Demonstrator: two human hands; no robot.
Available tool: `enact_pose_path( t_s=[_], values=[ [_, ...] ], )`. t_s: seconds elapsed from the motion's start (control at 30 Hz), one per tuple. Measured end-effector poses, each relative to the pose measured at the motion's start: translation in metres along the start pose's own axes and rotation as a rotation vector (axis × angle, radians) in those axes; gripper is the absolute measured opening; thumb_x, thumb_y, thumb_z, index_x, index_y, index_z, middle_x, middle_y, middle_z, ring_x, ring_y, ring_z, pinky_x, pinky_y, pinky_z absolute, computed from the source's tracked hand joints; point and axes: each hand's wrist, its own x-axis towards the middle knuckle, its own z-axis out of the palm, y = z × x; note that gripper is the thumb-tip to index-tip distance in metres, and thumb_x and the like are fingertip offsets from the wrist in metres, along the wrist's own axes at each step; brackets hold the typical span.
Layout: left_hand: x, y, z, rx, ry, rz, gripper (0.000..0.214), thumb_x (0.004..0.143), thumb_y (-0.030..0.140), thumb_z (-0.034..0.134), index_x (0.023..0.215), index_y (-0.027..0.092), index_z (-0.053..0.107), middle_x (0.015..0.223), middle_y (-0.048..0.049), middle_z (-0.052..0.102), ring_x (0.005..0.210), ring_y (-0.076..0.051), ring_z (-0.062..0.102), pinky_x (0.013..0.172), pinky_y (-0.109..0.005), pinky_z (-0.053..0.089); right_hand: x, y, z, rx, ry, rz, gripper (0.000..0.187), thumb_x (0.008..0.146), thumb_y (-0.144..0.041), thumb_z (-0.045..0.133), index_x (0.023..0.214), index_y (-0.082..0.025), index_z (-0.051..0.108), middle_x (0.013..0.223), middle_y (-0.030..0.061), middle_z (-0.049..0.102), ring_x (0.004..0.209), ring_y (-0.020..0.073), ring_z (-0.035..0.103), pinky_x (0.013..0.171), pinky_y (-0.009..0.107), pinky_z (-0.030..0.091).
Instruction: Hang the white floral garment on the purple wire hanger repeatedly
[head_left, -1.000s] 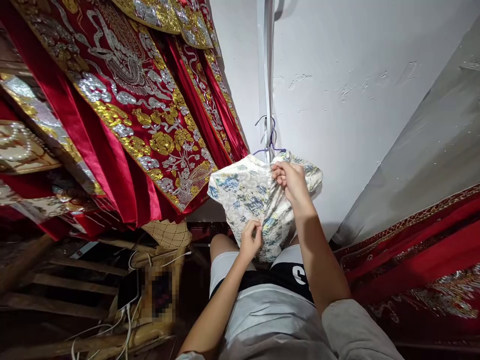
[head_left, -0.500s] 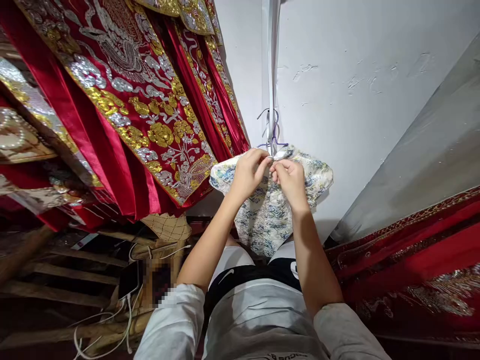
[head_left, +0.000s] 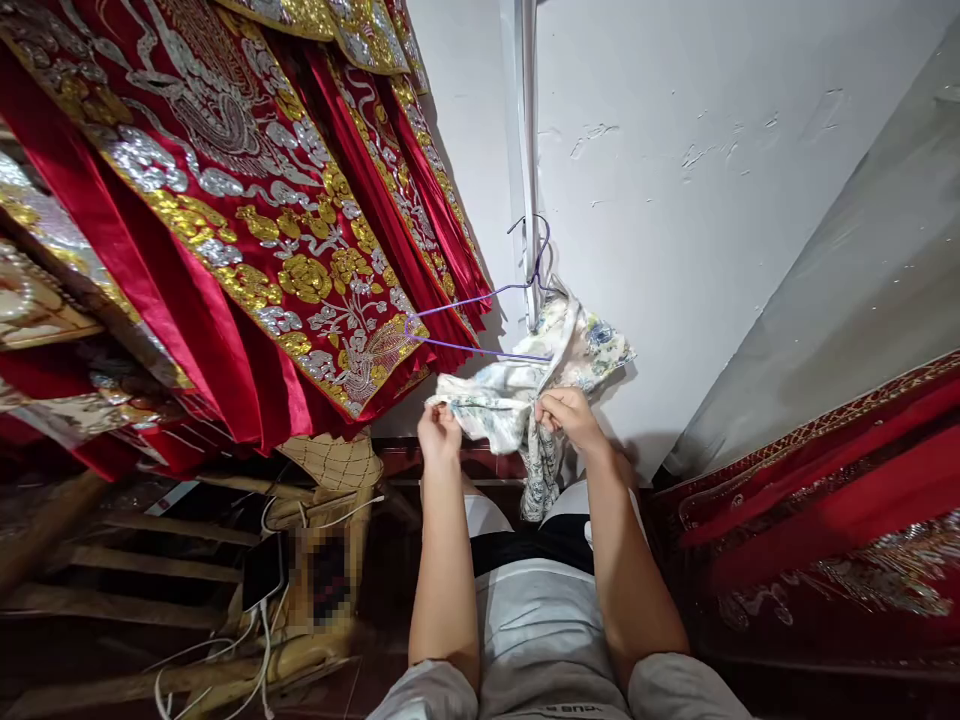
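A white garment with a blue flower print [head_left: 559, 345] hangs half off a purple wire hanger [head_left: 480, 322], which is hooked on a pipe on the white wall. The hanger's left arm is bare. My left hand [head_left: 440, 432] is closed on the garment's left edge, pulled down off the hanger. My right hand [head_left: 568, 414] is closed on the bunched cloth in the middle, just below the hanger.
Red robes with gold and silver embroidery [head_left: 247, 220] hang close on the left. More red embroidered cloth [head_left: 810, 500] lies at the right under a grey panel [head_left: 862, 290]. A woven chair with a phone and cables [head_left: 300, 580] stands low on the left.
Both hands have dropped from the garment's collar at the hook. The left side of the garment has come off the hanger, leaving the hanger's left arm bare.
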Motion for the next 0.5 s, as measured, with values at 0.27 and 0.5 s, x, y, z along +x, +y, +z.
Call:
enact_pose_path(
  t_s=[0.27, 0.5],
  values=[
    [-0.052, -0.015, 0.037, 0.095, -0.481, -0.007, 0.014, 0.086, 0.027, 0.072, 0.079, 0.016, 0.065, 0.085, -0.0026, 0.066, 0.079, -0.013, 0.065, 0.079, -0.024, 0.053, -0.014, -0.005, -0.022, -0.207, -0.180, 0.208, 0.044, 0.084, -0.058, 0.066, 0.076, -0.016, 0.075, 0.065, 0.0053, 0.069, 0.058, 0.0151, 0.057, 0.057, 0.028, 0.044],
    [-0.096, -0.017, 0.057, 0.622, -0.981, 0.269, 0.022, 0.093, 0.040, 0.069, 0.089, 0.018, 0.070, 0.104, -0.0078, 0.067, 0.104, -0.022, 0.062, 0.101, -0.034, 0.046, -0.010, -0.003, -0.008, 0.192, 0.032, 0.092, 0.068, 0.090, -0.083, 0.044, 0.103, -0.023, 0.074, 0.086, 0.0072, 0.072, 0.100, 0.0277, 0.068, 0.084, 0.037, 0.055]
  ],
)
